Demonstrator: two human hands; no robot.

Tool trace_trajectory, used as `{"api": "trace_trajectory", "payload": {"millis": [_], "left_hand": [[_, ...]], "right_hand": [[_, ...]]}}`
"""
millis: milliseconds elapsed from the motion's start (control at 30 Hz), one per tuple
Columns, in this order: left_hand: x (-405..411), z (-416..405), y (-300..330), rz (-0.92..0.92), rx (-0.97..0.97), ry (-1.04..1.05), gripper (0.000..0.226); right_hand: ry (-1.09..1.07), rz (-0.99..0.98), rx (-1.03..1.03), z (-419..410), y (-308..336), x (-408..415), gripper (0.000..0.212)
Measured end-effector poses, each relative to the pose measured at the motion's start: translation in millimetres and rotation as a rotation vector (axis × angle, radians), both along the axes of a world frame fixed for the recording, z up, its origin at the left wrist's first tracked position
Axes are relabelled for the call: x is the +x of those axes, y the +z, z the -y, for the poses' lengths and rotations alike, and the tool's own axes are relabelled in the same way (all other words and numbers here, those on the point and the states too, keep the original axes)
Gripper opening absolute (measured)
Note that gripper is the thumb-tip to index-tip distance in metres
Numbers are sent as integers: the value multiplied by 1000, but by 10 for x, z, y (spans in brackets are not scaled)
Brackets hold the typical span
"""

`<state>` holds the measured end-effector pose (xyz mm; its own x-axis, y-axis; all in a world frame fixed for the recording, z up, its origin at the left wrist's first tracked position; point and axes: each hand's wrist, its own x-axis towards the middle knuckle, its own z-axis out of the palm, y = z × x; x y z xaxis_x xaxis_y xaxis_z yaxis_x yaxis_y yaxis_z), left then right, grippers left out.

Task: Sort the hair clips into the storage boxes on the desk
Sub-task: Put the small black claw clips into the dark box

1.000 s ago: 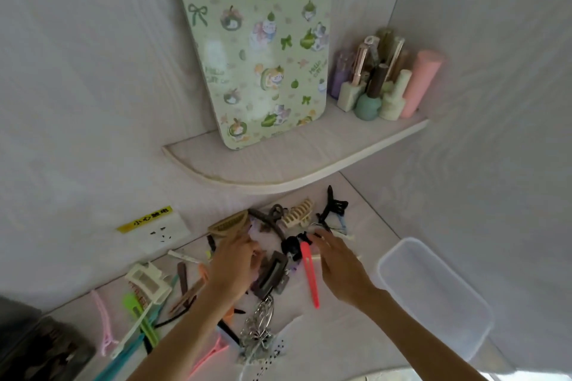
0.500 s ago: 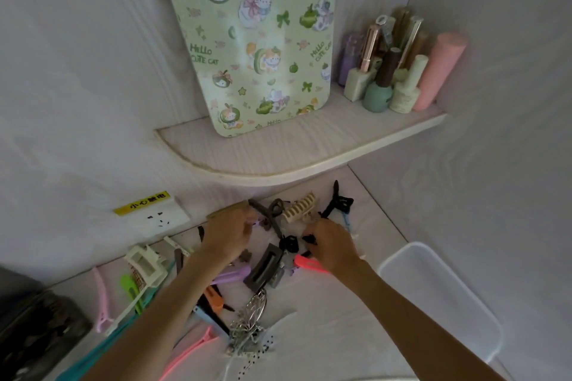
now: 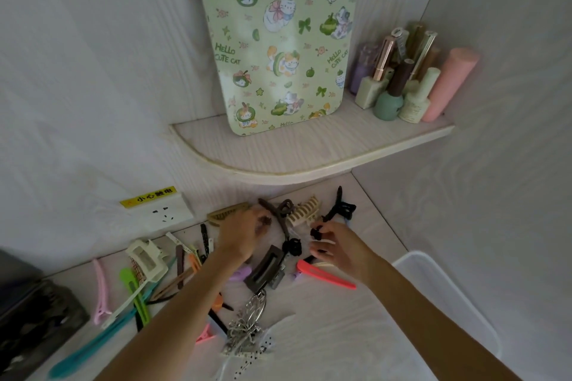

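Note:
Many hair clips lie scattered on the white desk [image 3: 340, 334]. My left hand [image 3: 241, 238] reaches into the pile and pinches a small brown clip [image 3: 265, 221] beside a tan claw clip [image 3: 226, 213]. My right hand [image 3: 343, 249] pinches a small black clip [image 3: 316, 231] at its fingertips. A coral-red flat clip [image 3: 328, 278] lies on the desk just under that hand. Between my hands are a black scrunchie-like clip [image 3: 292, 247] and a dark rectangular claw clip [image 3: 264, 271]. A clear storage box [image 3: 458, 303] stands at the right.
A dark box [image 3: 34, 322] sits at the far left. A corner shelf [image 3: 294, 155] above carries a green cat-print mirror [image 3: 278, 40] and nail polish bottles [image 3: 402, 83]. A wall socket [image 3: 161, 213] is left of the pile. Long flat clips [image 3: 136, 291] lie at left.
My right hand has let go of the coral-red clip, which now lies flat on the desk, and picked up a small black clip. My left hand moved right, off the tan claw clip.

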<state>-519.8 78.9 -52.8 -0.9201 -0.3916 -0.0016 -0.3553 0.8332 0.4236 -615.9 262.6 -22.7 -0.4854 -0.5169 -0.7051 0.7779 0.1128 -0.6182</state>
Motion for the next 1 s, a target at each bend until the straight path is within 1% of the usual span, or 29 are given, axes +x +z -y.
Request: {"api": "trace_trajectory", "payload": {"millis": [67,100,200,267,300,333,400,467,500,567,600,633,700,767,900,933,1000], "left_hand": [[96,57,30,-33,10,9,27],[160,93,42,-47,12,19,26],[379,181,67,-63,-69,94,26],[512,222,98,-46,-32,123,29],[571,233,116,-7,2,111,29],[612,235,128,51,18,77,27],[654,228,140,155,15,-1,23],[647,193,139,195,20,-57,27],[633,167,131,205,26,-75,31],[587,121,120,232,14,-97,38],[570,104,110,246,-6,-101,40],[555,88,97,261,-28,-100,41],[540,65,76,284,-67,-91,40],[520,39,69,296,-100,-86,40],[448,36,77,327,-122,-104,42],[436,47,87,335,-123,-115,41],[415,64,95,346,-131,-145,39]], "right_hand": [[5,85,-50,25,-17,11,13],[26,90,-58,43,-30,9,11],[103,78,-82,106,-66,-26,17],[161,87,-72,157,-70,-50,22],[203,42,-27,191,-61,-55,21],[271,-70,54,220,-61,-62,18],[481,-431,266,262,-59,-70,14],[660,-788,433,272,-63,-79,15],[725,-900,468,267,-65,-78,23],[838,-1040,460,249,-60,-56,39],[892,-1111,444,245,-64,-29,40],[935,-1189,440,239,-78,2,37],[961,-1348,504,236,-105,83,27],[926,-1435,590,238,-130,140,26],[942,-1478,636,238,-203,150,39],[949,-1475,633,235,-217,137,39],[900,-1397,621,217,-204,86,35]]}}
